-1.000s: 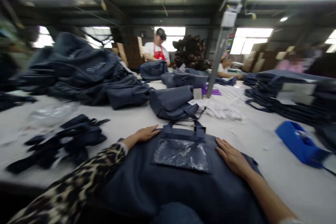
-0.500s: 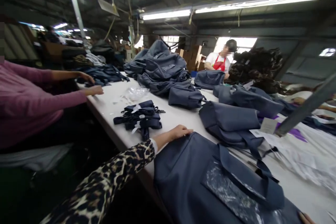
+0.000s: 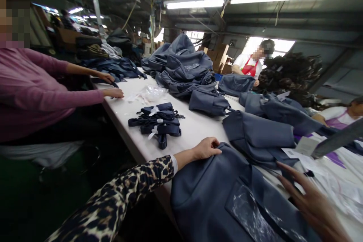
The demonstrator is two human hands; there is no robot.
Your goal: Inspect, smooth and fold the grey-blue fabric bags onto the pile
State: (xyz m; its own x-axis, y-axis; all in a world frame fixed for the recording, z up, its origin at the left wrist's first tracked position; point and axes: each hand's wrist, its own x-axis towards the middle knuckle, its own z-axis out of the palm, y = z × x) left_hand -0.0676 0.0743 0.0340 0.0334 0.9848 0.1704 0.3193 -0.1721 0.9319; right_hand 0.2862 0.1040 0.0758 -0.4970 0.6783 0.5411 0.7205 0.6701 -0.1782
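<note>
A large navy blue bag lies across the table's front edge, with a clear plastic pocket on its upper face. My left hand, below a leopard-print sleeve, grips the bag's far left corner between thumb and fingers. Over the bag's right side is my right hand, fingers stretched and apart, a little blurred. Whether it touches the fabric I cannot tell. Just beyond the bag sits another folded navy bag. Bundled navy straps with white ties lie left of my left hand.
Piled navy bags rise at the table's far side. Clear plastic lies near a co-worker in a pink top handling straps at left. A person in a red apron works opposite. A grey post stands at right.
My right hand has come up from the lower right edge to over the bag's right side. The bag's handle no longer stands raised. My view has shifted; my left hand keeps the corner.
</note>
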